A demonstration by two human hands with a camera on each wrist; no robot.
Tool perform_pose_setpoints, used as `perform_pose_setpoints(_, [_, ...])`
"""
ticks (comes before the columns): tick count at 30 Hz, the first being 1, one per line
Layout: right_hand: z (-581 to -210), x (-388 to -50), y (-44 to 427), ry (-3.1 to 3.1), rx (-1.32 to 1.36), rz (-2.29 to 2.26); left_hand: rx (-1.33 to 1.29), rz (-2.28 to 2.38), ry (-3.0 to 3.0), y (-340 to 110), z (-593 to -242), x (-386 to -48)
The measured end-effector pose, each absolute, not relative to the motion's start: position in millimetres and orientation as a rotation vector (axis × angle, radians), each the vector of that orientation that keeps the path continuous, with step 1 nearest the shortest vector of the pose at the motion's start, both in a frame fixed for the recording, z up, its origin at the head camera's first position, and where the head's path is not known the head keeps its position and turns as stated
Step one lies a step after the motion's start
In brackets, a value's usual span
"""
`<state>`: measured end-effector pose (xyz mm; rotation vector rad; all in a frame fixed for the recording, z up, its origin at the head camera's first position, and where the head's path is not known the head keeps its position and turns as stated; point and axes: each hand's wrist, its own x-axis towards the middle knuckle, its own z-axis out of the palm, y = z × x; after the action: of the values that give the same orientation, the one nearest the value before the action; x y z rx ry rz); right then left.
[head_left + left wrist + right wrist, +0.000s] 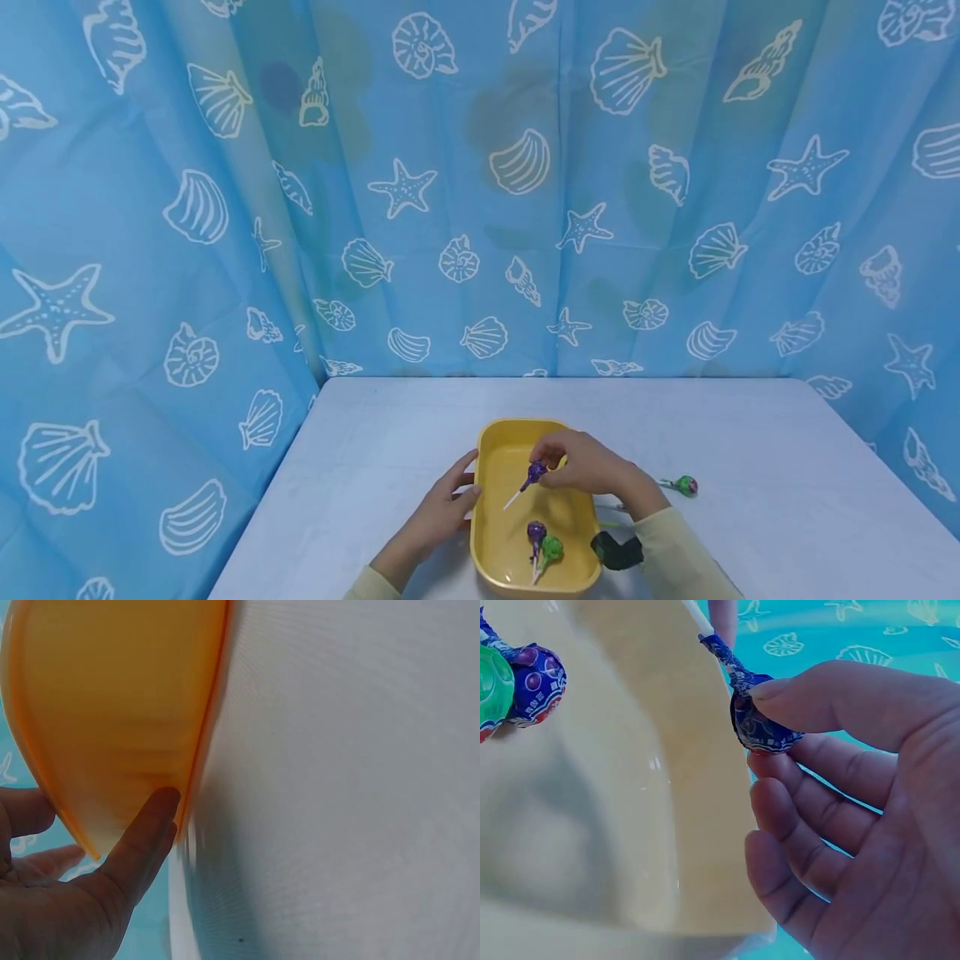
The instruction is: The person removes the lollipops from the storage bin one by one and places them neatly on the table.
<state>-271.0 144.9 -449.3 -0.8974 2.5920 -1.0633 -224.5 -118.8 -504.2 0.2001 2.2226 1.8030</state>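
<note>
My right hand (588, 463) pinches a purple-wrapped lollipop (535, 472) by its round head, above the yellow tray (491, 567). The lollipop's white stick slants down to the left in the head view. In the right wrist view, the thumb lies over the wrapped head (761, 731) and the other fingers are bent. Inside the tray's near end lie a purple lollipop (536, 531) and a green lollipop (551, 550), side by side. My left hand (441, 512) touches the tray's left side; the left wrist view has straight fingers (154, 825) against its outer wall.
A green and red lollipop (685, 486) lies on the white table (757, 467), right of the tray. White and green sticks show partly beside the tray, under the right forearm. Blue shell-patterned curtains (450, 208) hang behind the table and at both sides.
</note>
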Motion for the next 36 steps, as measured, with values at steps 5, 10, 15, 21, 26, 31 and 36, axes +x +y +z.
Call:
perform_pose_setpoints(5, [-448.1, -266.3, 150.8, 2.625, -0.864, -1.101, 0.220, 1.817, 2.204, -119.0, -503.6, -224.2])
perform_pose_setpoints(10, [-446.3, -261.3, 154.8, 2.676, -0.813, -1.108, 0.191, 1.805, 2.214, -120.1, -504.0, -225.8])
perform_pose_setpoints(15, [-447.2, -255.5, 159.9, 2.729, -0.746, -1.168, 0.172, 1.782, 2.237, -121.0, -503.6, -226.2])
perform_pose_setpoints(21, [-448.8, -248.5, 163.4, 2.768, -0.497, -1.215, 0.189, 1.793, 2.222, -119.8, -502.3, -223.5])
perform_pose_setpoints(26, [-451.5, -243.2, 168.5, 2.806, -0.337, -1.172, 0.177, 1.789, 2.219, -118.9, -501.6, -222.4])
perform_pose_setpoints(31, [-453.6, -239.9, 174.1, 2.852, -0.325, -1.169, 0.180, 1.799, 2.203, -119.7, -501.9, -224.0])
perform_pose_setpoints(36, [-456.9, -233.5, 177.4, 2.865, -0.276, -1.198, 0.171, 1.792, 2.204, -119.2, -502.8, -223.9])
